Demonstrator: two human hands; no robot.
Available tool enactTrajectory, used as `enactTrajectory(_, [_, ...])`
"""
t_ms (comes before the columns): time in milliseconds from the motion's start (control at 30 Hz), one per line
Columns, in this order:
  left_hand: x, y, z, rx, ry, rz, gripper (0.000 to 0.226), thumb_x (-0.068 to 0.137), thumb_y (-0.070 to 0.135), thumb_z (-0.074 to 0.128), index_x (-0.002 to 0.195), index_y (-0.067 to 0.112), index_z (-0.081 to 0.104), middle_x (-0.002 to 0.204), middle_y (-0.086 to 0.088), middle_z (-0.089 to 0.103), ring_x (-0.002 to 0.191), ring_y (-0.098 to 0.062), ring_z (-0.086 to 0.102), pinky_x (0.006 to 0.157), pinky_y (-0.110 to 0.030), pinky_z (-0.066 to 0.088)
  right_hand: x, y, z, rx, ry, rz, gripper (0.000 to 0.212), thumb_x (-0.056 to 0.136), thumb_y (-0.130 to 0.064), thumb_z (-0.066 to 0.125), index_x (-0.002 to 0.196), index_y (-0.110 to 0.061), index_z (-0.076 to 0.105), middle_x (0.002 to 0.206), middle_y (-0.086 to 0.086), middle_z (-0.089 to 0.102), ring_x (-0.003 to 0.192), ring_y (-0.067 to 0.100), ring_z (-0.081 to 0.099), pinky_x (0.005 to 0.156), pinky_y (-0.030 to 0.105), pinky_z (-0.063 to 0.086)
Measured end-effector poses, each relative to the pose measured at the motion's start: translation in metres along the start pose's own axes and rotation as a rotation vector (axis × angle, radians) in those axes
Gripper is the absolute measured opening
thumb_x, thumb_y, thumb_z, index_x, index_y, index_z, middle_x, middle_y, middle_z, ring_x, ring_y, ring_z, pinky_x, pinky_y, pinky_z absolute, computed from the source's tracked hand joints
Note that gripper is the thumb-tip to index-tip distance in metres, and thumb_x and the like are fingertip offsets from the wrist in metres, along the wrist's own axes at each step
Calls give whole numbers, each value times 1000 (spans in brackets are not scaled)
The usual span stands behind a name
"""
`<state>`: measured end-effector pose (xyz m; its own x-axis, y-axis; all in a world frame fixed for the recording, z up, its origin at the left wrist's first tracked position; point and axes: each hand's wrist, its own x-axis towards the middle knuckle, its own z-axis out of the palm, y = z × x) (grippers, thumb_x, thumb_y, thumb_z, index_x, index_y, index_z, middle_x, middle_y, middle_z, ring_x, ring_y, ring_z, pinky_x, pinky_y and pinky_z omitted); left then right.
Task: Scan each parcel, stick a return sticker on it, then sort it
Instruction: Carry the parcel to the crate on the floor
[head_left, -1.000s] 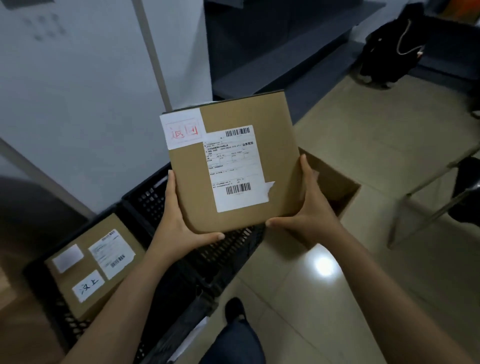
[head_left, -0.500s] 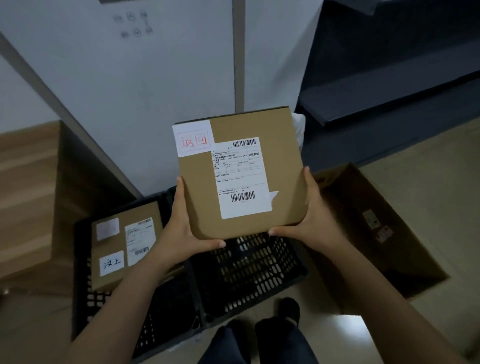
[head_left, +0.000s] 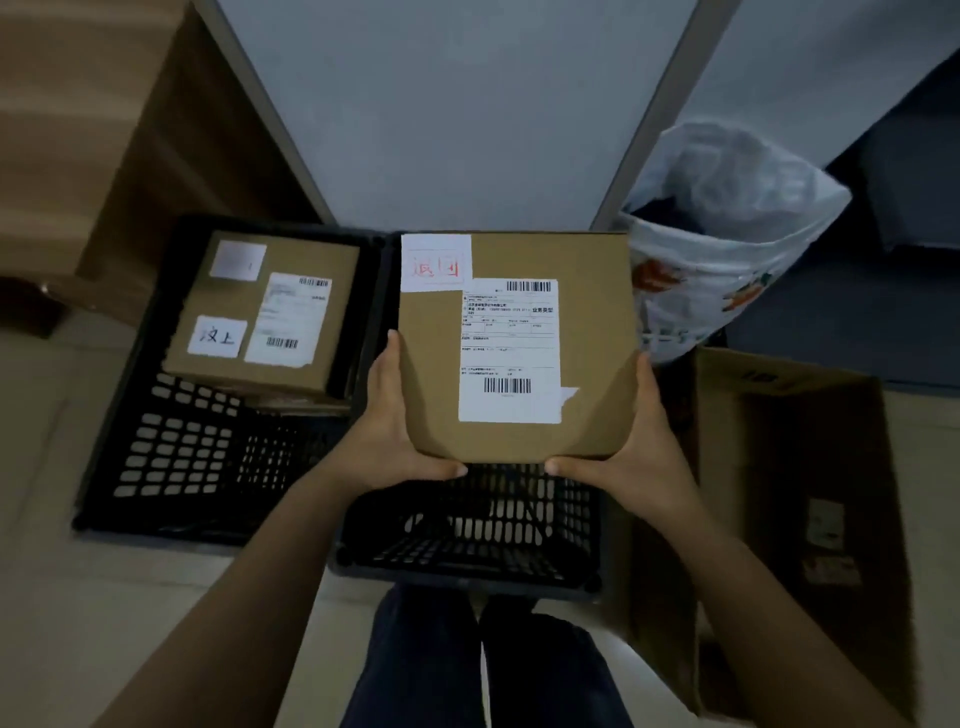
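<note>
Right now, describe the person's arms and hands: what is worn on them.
The left arm and right arm are bare to the frame edge: no sleeves show. The left hand and right hand wear no gloves; no watch, bracelet or ring shows.

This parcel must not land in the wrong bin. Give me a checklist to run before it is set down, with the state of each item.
1. Grip: left hand and right hand hold the parcel at its near corners: ok.
2. Marking: the return sticker, white with red characters, sits on the far left corner: ok.
3. Scan: the shipping label faces up, barcodes showing; no scanner in view: cannot tell.
4. Room below: the black crate under the parcel shows bare floor where visible: ok.
5. Right bin: the left crate holds another parcel with a black-lettered sticker; which bin fits: cannot tell.
</note>
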<state>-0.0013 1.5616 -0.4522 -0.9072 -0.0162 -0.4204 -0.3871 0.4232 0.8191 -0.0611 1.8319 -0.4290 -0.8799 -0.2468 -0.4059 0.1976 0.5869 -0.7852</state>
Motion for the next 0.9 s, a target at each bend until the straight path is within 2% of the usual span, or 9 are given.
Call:
enactTrajectory(100, [18,-33,8,43,16,-65,159,48,33,94,145,30,-32,152,15,-13,130,6,5,111,-28,15,23,29,28,-27,-37,55,154,40,-54,93,151,-38,-13,159,-14,11,145,9,18,118,44,25])
enactTrajectory(200, [36,-62,10,105,2,-112,160,47,35,95,146,27,-31,153,13,-11,131,4,6,113,-33,17,42,52,50,-63,-97,110,155,46,-49,93,146,-40,-24,159,-15,-1,145,11,11,119,41,21])
enactTrajectory(267, [48,-79,13,147,-4,-139,161,46,40,95,146,28,-30,155,14,-9,140,-4,5,116,-40,18,56,67,62,-101,-154,133,157,47,-48,93,141,-44,-32,158,-16,-7,144,11,9,118,39,20])
enactTrajectory(367, [67,-104,20,224,11,-154,160,44,46,94,146,28,-29,157,9,-6,145,-12,0,117,-42,15,79,90,82,-190,-186,140,154,52,-44,93,138,-48,-34,154,-15,-6,143,18,13,115,42,23])
enactTrajectory(467, [91,-126,33,252,-2,-160,160,47,43,94,144,27,-33,158,6,-10,144,-13,-2,116,-42,14,103,109,101,-260,-161,165,149,56,-35,92,143,-44,-28,153,-6,3,139,25,23,109,46,31])
enactTrajectory(567, [118,-146,49,229,-4,-153,157,51,35,93,143,30,-34,157,8,-17,145,-15,-4,114,-40,16,126,127,115,-279,-132,214,147,58,-27,92,146,-39,-26,157,3,0,142,27,20,110,45,30])
enactTrajectory(667, [147,-163,63,184,-7,-158,152,55,26,91,143,34,-33,156,8,-25,147,-16,1,108,-30,22,152,146,130,-284,-71,272,147,57,-27,91,145,-42,-25,156,4,-1,143,28,15,114,48,27])
enactTrajectory(767, [173,-181,70,181,30,-169,153,52,21,92,146,32,-28,156,5,-26,147,-16,-1,115,-33,19,175,158,144,-340,-27,272,143,59,-30,89,146,-40,-22,156,4,-2,140,30,22,109,45,32])
enactTrajectory(900, [194,-198,80,301,78,-205,151,55,27,91,146,32,-29,156,3,-26,147,-22,4,110,-35,25,200,169,161,-335,7,261,138,61,-32,87,144,-45,-22,156,7,-4,139,33,24,106,52,38])
